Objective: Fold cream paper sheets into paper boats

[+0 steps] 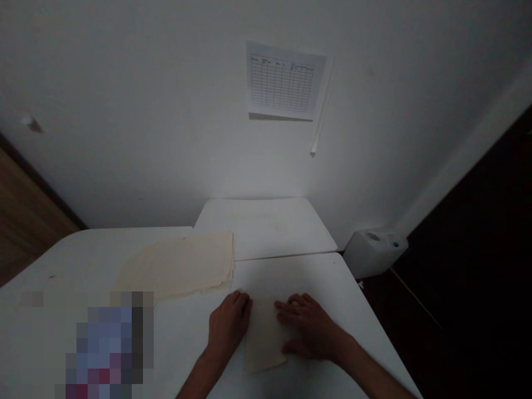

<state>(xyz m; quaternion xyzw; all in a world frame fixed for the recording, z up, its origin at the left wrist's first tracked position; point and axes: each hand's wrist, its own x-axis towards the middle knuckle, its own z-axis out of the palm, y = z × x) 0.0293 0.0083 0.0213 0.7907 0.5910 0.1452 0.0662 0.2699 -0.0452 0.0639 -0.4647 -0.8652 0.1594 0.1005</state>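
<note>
item: small beige sheet [265, 341], thin, oblong, cloth or paper cannot be told. lies flat on the near section of the white worktop [328, 277], between the two hands.

item: left hand [230, 320], at the upper left edge of the small sheet. fingers bent inward, touching that edge; whether they pinch it cannot be told.

item: right hand [311, 328], at the right edge of the same sheet. fingers parted and extended, thumb held away from them, fingertips over the edge, nothing gripped.

item: stack of beige sheets [187, 266], larger, edges uneven, loose on the worktop to the left of and beyond the small sheet.

container: one, white plastic [369, 256], bulky, beyond the right edge of the worktop, near the wall [166, 111]. upper face bears an oval hollow and a small round blue part. contents: not visible.

item: printed table on paper [286, 82], on the wall, text illegible; a narrow white strip [322, 119] beside it.

item: pixelated patch, lower left; what it covers cannot be told.
</note>
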